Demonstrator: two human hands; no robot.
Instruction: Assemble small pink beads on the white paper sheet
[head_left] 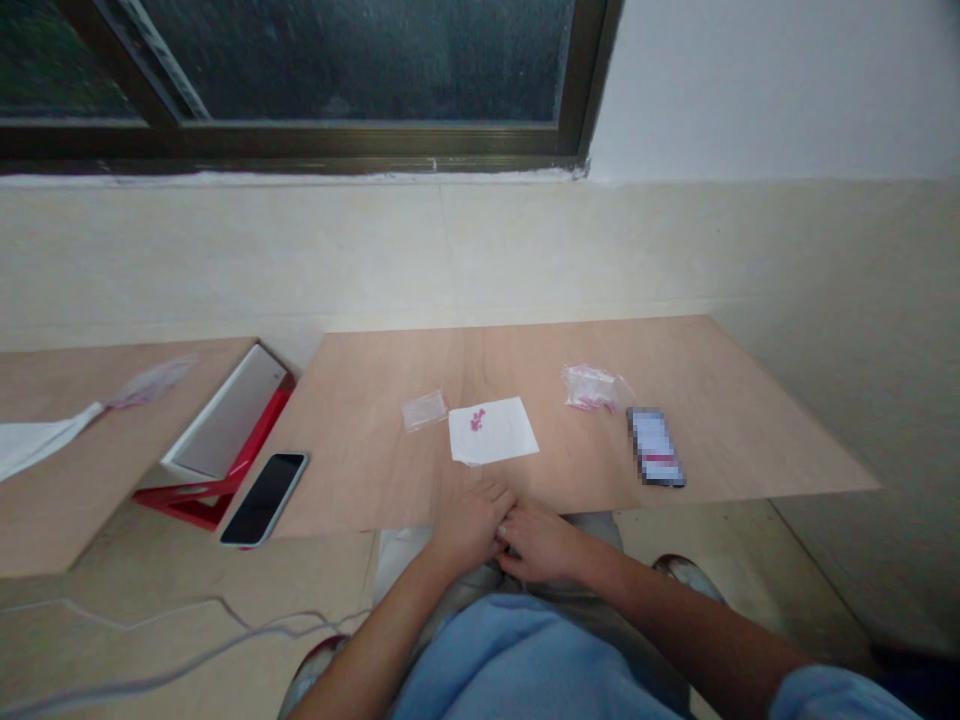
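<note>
My left hand [471,522] and my right hand [541,542] meet at the near edge of a low wooden board [600,440], fingertips touching each other. Whether they pinch anything between them cannot be seen. Just beyond the hands lies a white paper sheet [495,432] with a small heap of pink bits [477,418] on it. A small clear plastic bag [424,409] lies left of the sheet. Another clear bag with pink contents [592,387] lies to the right.
A phone with a lit screen [655,447] lies right of the sheet. A dark phone [265,497] overhangs the board's left corner. A red and white stand [225,440] sits between this board and a second board [75,470]. White cables [187,640] cross the floor.
</note>
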